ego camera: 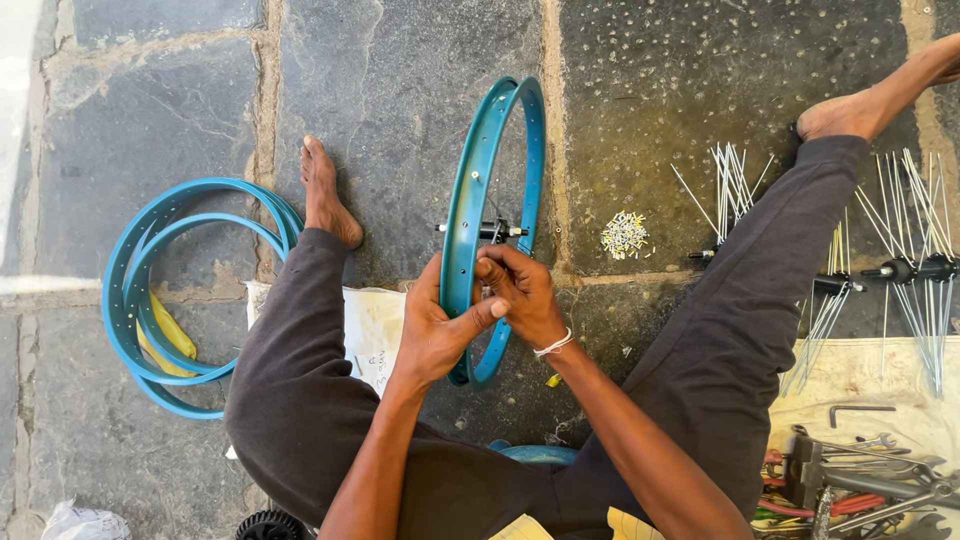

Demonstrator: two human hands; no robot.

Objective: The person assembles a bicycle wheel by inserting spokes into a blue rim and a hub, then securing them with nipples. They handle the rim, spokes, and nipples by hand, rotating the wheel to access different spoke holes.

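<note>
Left hand (432,335) gripping upright teal rim (478,180), right hand (522,290) pinching at its inner edge, rim between the knees on stone floor (400,80); hub (485,231) inside; spare rims (150,290) left; spokes (730,180) right

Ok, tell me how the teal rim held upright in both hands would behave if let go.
The teal rim looks rigid and thin-walled, so probably light. Standing on edge between the left hand and right hand, it would likely roll or tip over.

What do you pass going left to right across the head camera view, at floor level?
Stacked teal rims → left hand → upright teal rim → right hand → pile of small nipples → spoke bundles.
</note>
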